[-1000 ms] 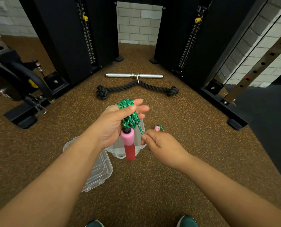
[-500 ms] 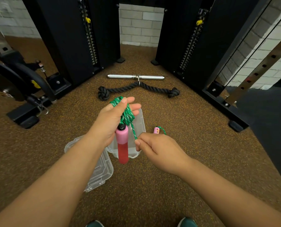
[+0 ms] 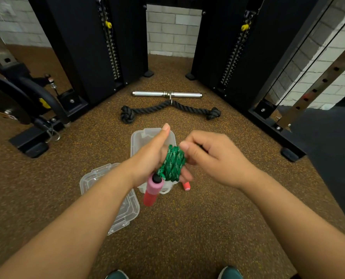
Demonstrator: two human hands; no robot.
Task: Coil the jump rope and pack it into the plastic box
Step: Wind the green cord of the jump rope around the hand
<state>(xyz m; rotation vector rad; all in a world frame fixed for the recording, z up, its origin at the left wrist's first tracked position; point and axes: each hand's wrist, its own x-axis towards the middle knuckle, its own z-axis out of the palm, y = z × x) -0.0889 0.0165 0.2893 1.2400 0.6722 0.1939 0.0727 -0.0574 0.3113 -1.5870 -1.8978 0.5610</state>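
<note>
A: What's being done with the rope (image 3: 172, 163) just now?

B: It's being coiled; the green turns are sitting bundled round the fingers of the left hand (image 3: 150, 158), thumb sticking up toward twelve o'clock; that hand is gripping the bundle, and one pink handle (image 3: 153, 190) is hanging out below it.

A: And the right hand (image 3: 211, 158)?

B: It's coming in from three o'clock, fingers curled right against the coil; I'd guess it's pinching the loose end, but the cord there is hidden and blurred, so I cannot tell what it's grasping, if anything.

A: Where's the other handle (image 3: 186, 186)?

B: Hanging or lying just beside the box (image 3: 136, 137), at about five o'clock from the coil; only its pink tip is showing.

A: So the packing isn't started?

B: No; the box is sitting open on the floor under the hands, lid (image 3: 115, 210) lying at seven o'clock of it; the last slack is wanting winding, then the bundle is going down into the box.

A: Which way is the held handle lying?

B: Its long axis is running roughly one to seven o'clock, black cap up by the coil, free end pointing down toward the person.
</note>
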